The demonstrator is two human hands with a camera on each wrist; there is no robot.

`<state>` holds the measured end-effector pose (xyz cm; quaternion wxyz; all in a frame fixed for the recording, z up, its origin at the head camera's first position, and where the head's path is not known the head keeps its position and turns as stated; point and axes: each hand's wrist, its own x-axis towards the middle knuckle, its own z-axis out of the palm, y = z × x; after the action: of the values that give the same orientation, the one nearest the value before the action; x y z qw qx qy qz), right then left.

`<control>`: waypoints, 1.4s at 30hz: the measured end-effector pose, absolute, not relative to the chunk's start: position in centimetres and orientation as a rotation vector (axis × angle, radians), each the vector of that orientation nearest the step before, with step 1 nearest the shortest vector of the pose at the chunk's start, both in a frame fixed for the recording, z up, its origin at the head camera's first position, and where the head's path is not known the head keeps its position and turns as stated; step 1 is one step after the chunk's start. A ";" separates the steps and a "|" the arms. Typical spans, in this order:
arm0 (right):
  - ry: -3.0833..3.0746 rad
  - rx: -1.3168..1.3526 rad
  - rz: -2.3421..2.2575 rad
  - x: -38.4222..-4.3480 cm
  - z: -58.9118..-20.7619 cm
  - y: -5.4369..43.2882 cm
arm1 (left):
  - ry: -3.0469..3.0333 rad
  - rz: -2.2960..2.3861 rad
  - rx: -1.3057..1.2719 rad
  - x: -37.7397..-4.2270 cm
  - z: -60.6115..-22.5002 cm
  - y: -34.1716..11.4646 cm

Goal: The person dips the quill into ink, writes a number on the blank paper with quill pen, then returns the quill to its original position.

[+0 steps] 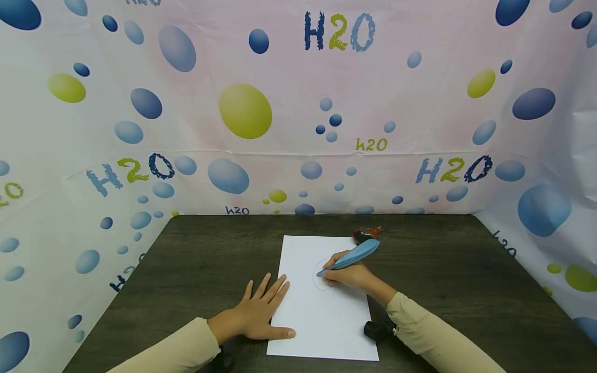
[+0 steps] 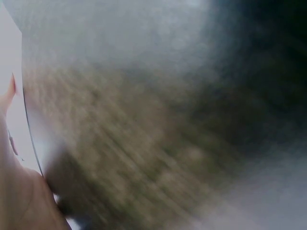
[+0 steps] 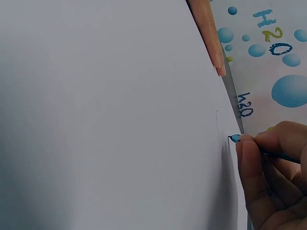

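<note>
A white sheet of paper [image 1: 322, 326] lies upright before me on the dark table. My right hand [image 1: 349, 272] pinches a light-blue pen [image 1: 358, 253] with a broad, feather-like body, its tip at the paper's upper half. Around the tip runs a thin, faint round outline [image 1: 313, 277]. In the right wrist view the pen's dark point [image 3: 234, 138] touches or nearly touches the sheet beside a fine line. Fingers spread, my left hand [image 1: 258, 315] rests over the sheet's left edge, thumb on the paper. The left wrist view is mostly blurred, with part of that hand [image 2: 26, 196] at its edge.
A small dark object with a red-orange end [image 1: 366, 234] sits at the paper's top right corner, partly behind the pen. The dark wood-look table [image 1: 214, 248] meets a white backdrop [image 1: 298, 72] with blue and green dots. Black wrist devices [image 1: 377, 330] sit under the sleeves.
</note>
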<state>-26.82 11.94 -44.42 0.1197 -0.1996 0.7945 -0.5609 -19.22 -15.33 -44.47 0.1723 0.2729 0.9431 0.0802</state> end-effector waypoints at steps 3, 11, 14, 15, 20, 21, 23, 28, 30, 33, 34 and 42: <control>2.319 -0.576 -1.643 -26.7 -44.4 11.9 | 2.675 0.229 0.771 -19.2 -44.4 -15.3; 2.306 -0.635 -1.628 -26.3 -44.7 11.7 | 2.668 0.242 0.758 -19.1 -44.4 -15.2; 2.289 -0.640 -1.632 -26.1 -44.8 11.6 | 2.672 0.236 0.755 -19.2 -44.6 -15.2; 2.285 -0.640 -1.634 -26.1 -44.8 11.6 | 2.673 0.235 0.756 -19.2 -44.6 -15.3; 2.290 -0.637 -1.620 -26.2 -45.1 11.7 | 2.678 0.229 0.763 -19.2 -44.7 -15.3; 2.289 -0.636 -1.619 -26.2 -45.1 11.7 | 2.679 0.227 0.764 -19.1 -44.7 -15.2; 2.281 -0.639 -1.626 -26.0 -44.8 11.7 | 2.681 0.225 0.765 -19.2 -44.8 -15.3; 2.266 -0.656 -1.643 -25.7 -44.6 11.7 | 2.690 0.225 0.773 -19.5 -45.7 -15.4; 2.268 -0.662 -1.644 -25.9 -44.8 11.7 | 2.691 0.224 0.774 -19.5 -45.8 -15.4; 2.272 -0.659 -1.650 -25.9 -45.0 11.7 | 2.688 0.231 0.776 -19.5 -45.7 -15.4; 2.274 -0.655 -1.653 -25.9 -45.0 11.7 | 2.685 0.239 0.775 -19.5 -45.6 -15.4; 2.339 -0.661 -1.638 -26.3 -44.7 12.0 | 2.668 0.275 0.786 -19.3 -45.0 -15.4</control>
<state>-26.25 11.97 -44.70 0.1051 -0.2244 0.7936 -0.5557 -19.31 -15.42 -44.97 0.1726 0.2771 0.9402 0.0971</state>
